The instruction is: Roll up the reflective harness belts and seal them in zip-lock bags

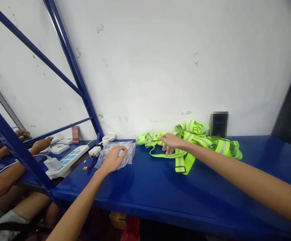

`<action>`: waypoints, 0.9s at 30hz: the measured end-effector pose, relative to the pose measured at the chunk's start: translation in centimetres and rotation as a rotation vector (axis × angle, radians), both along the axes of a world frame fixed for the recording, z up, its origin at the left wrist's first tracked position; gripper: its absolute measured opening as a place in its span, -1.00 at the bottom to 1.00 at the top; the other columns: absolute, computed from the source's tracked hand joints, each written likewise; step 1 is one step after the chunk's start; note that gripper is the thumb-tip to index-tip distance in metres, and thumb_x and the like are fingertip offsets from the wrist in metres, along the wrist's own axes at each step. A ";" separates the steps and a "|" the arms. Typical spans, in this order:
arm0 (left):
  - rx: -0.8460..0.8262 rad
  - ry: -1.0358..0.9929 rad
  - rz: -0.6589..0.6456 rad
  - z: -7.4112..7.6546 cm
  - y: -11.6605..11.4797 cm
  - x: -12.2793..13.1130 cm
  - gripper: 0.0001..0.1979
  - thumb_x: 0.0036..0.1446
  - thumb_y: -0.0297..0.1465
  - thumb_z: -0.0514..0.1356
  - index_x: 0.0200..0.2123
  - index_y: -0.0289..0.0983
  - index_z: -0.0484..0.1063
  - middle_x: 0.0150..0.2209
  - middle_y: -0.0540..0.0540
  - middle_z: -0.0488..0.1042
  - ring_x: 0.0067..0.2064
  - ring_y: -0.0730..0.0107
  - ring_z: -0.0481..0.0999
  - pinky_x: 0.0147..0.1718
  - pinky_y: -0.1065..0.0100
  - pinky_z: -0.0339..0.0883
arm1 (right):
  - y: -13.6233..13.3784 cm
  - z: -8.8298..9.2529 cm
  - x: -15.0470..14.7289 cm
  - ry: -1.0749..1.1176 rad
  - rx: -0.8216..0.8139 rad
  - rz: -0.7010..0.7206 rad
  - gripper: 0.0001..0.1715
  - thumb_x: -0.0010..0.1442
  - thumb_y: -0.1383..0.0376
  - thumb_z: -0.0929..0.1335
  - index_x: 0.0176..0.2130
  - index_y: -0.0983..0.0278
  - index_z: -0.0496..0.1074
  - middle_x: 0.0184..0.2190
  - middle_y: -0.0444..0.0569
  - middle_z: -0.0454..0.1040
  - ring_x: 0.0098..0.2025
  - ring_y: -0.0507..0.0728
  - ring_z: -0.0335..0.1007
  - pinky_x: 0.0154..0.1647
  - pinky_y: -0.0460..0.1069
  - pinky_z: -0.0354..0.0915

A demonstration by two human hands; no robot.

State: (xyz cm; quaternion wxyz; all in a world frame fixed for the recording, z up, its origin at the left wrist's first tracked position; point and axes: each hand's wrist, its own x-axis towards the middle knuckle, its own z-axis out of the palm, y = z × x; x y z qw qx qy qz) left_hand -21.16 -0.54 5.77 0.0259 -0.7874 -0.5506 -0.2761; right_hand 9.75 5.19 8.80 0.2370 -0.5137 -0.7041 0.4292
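Note:
My left hand (114, 159) is over a pile of clear plastic bags (129, 157), its thumb and fingers curved with a gap between them. My right hand (172, 142) hovers at the left part of a heap of neon-yellow reflective straps (195, 137), fingers loosely bent and apart, with nothing visible in it. Just beyond its fingertips, against the wall, lies a bundled yellow strap (145, 138), blurred and apparently in clear plastic. A loose strap end with a black buckle (180, 169) lies on the blue tabletop (145, 187) below the heap.
A white handheld fan (108, 138) and a small wired pack (95, 151) lie left of the bags. Beyond the blue frame post (34, 160) are a white power strip (70, 161) and another person's arms (7, 182). A dark, pixelated object (219, 124) stands against the wall.

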 end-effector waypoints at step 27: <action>-0.058 -0.156 -0.033 -5.0 10.9 14.8 -0.64 0.22 -0.32 0.02 -0.01 -0.34 0.41 0.04 -0.30 0.42 0.13 0.09 0.33 0.15 0.10 0.13 | -4.8 -9.5 9.2 -0.656 0.871 0.209 -0.49 0.26 0.38 0.20 0.18 0.24 0.31 0.02 0.19 0.41 0.01 0.30 0.37 0.00 0.19 0.32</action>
